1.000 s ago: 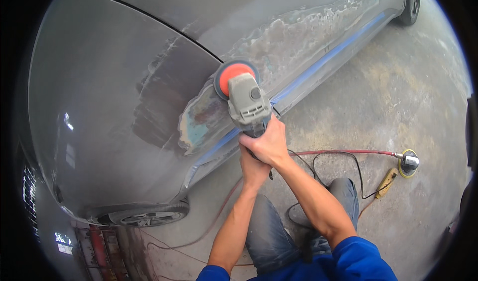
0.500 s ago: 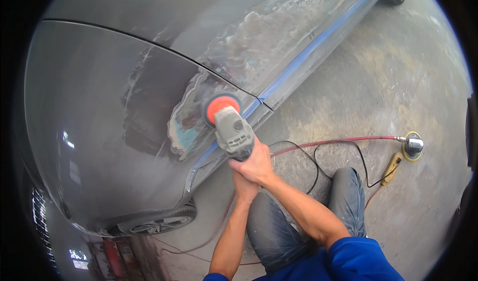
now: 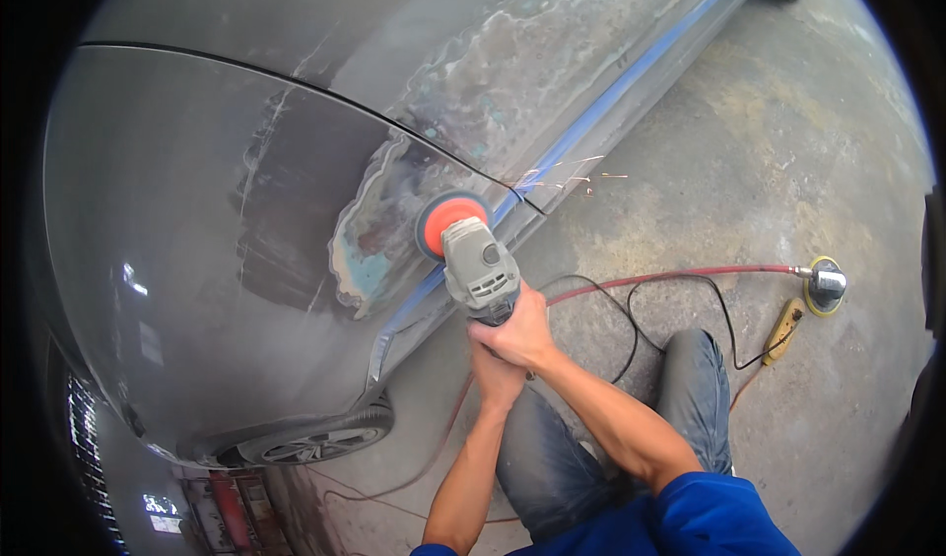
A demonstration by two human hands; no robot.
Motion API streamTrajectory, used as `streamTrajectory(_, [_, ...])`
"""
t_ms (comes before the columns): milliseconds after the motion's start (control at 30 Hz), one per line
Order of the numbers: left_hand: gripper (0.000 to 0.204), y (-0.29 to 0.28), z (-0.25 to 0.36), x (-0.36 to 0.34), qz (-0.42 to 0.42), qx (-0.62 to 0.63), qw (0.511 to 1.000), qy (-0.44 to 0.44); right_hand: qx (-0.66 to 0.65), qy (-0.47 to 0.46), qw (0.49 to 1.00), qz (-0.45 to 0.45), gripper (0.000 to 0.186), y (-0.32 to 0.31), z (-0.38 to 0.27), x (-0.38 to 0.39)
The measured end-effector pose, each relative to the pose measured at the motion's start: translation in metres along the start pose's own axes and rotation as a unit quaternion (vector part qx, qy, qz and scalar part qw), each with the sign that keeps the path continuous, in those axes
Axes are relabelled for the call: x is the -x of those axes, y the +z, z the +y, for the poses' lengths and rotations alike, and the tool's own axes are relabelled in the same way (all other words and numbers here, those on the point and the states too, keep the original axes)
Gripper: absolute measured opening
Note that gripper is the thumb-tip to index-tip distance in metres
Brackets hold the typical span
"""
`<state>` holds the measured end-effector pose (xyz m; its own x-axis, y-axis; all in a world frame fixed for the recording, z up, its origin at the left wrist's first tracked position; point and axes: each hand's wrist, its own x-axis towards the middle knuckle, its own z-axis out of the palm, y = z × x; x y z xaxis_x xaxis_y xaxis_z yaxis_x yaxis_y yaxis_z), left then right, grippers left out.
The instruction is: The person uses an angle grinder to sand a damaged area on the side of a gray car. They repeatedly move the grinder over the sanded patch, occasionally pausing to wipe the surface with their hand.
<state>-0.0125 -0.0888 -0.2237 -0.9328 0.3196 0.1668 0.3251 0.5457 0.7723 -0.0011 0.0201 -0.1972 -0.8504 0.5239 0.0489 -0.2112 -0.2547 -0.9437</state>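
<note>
Both my hands are closed round the rear body of a grey angle grinder (image 3: 481,268) with an orange-red and dark sanding disc (image 3: 453,226). My right hand (image 3: 522,329) wraps it nearer the head, and my left hand (image 3: 496,374) grips just below, partly covered by the right. The disc is at the lower side of a grey car panel (image 3: 177,241), by a sanded patch (image 3: 365,265) with beige and pale blue layers. Sparks (image 3: 562,175) fly off to the right near the panel gap. A strip of blue tape (image 3: 631,78) runs along the car's lower edge.
On the concrete floor (image 3: 729,162) at right lie a round air sander (image 3: 824,286) on a red hose (image 3: 680,270) and a yellow power strip (image 3: 784,331) with a black cord (image 3: 727,325). A car wheel (image 3: 325,445) stands at lower left, near red equipment (image 3: 229,512).
The grinder and both hands have shifted slightly right and down in the picture. Sparks now show beside the panel gap where there were none. My grip is unchanged.
</note>
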Motion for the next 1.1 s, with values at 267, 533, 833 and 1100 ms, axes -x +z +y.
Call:
streamTrajectory(267, [0.051, -0.009, -0.021, 0.011, 0.01, -0.004, 1.0, 0.019, 0.022, -0.004, 0.998, -0.053, 0.077, 0.011, 0.016, 0.005])
streamTrajectory(533, [0.07, 0.008, 0.03, -0.009, -0.048, -0.048, 0.996, -0.063, -0.04, 0.042, 0.995, 0.077, 0.048, -0.021, 0.006, -0.016])
streamTrajectory(833, [0.076, 0.034, 0.039, -0.024, -0.045, -0.015, 0.998, 0.036, 0.002, -0.001, 0.995, 0.098, 0.047, -0.043, -0.009, -0.035])
streamTrajectory(1100, [0.08, 0.06, 0.064, -0.055, -0.079, -0.017, 0.997, -0.014, -0.012, -0.004, 0.994, 0.113, 0.049, -0.071, -0.007, -0.068])
